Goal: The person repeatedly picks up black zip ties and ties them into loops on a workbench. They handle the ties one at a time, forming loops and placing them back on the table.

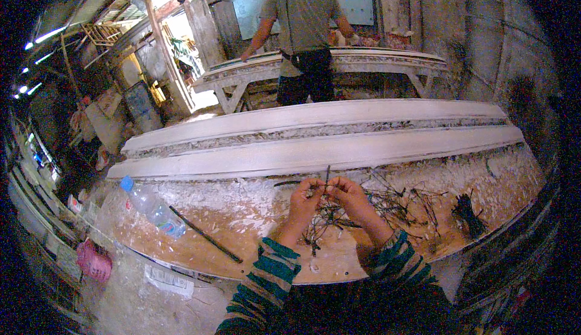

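Observation:
Near the middle of the worktable (200, 214), my left hand (304, 201) and my right hand (351, 197) meet with fingertips pinched together. Between them a thin dark strand (328, 170) stands up; whether it is wire or twig I cannot tell. Under and to the right of my hands spreads a loose tangle of similar dark strands (396, 207), partly hidden by my right hand. A tighter bundle of dark strands (466, 215) lies farther right. Left of my hands, a straight dark rod (206, 234) rests slantwise on the tabletop.
A clear plastic bottle with a blue cap (151, 209) lies at the left. Two long white strips (315, 152) cross the table's far side. Beyond it a person (305, 17) stands at another bench (372, 64). A pink container (94, 261) is at lower left.

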`<state>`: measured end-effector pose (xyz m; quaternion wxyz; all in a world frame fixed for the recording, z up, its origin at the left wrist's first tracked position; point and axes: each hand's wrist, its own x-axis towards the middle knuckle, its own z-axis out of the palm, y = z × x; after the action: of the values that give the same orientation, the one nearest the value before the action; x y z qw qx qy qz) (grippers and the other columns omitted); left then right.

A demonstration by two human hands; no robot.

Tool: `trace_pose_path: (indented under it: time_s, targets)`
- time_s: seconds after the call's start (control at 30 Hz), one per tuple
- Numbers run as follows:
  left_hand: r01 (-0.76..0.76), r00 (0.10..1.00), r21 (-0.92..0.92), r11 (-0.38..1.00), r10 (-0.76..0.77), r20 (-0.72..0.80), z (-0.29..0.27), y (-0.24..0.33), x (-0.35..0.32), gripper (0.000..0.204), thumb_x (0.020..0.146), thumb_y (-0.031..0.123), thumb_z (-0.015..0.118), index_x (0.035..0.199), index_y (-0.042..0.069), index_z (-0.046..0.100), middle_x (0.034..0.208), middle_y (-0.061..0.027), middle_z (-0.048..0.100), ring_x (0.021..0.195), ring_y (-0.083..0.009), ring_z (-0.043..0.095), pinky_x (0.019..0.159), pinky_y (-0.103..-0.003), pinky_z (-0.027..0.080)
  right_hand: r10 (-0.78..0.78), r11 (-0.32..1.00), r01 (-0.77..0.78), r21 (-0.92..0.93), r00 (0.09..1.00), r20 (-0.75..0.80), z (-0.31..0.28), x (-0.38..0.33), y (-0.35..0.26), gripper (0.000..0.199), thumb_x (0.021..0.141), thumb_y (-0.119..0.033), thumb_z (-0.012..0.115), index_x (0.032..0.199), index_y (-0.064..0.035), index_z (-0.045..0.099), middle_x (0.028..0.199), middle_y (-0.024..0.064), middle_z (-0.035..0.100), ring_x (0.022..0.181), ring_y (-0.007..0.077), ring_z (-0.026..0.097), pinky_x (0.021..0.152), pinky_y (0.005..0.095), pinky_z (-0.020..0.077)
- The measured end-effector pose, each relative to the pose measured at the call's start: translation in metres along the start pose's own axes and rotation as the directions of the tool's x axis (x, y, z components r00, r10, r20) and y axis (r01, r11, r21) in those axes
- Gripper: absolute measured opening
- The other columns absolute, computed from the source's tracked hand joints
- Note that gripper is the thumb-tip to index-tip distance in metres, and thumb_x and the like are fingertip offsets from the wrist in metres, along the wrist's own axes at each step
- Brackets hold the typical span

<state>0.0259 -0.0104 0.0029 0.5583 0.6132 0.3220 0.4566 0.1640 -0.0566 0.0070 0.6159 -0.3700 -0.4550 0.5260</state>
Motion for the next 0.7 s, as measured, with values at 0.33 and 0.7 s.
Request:
trace_pose_path:
  time_s: [0.33,0.7]
  targets:
    - [-0.425,0.900,0.198,0.883,0.436,-0.011,0.001,-0.003,0.006,0.016,0.077,0.014,0.065,0.091,0.006,0.062,0.084,0.0000,0.057,0.072,-0.0088,0.052,0.055,-0.021,0.043,-0.149,0.942,0.095,-0.323,0.978,-0.147,-0.005,0.008,0.008,0.013,0.080,-0.013,0.061,0.089,-0.0037,0.059,0.080,0.0029,0.061,0.072,0.0097,0.056,0.068,0.0231,0.0449]
    - [-0.092,0.996,0.005,0.996,0.092,-0.006,-0.001,-0.003,0.004,0.019,0.076,0.015,0.066,0.092,0.007,0.062,0.080,0.0003,0.057,0.054,-0.0060,0.049,0.044,-0.019,0.041,-0.166,0.897,0.091,-0.433,0.976,-0.140,-0.005,0.008,0.010,0.011,0.080,-0.011,0.060,0.087,-0.0027,0.057,0.079,0.0031,0.061,0.073,0.0091,0.056,0.067,0.0231,0.0453]
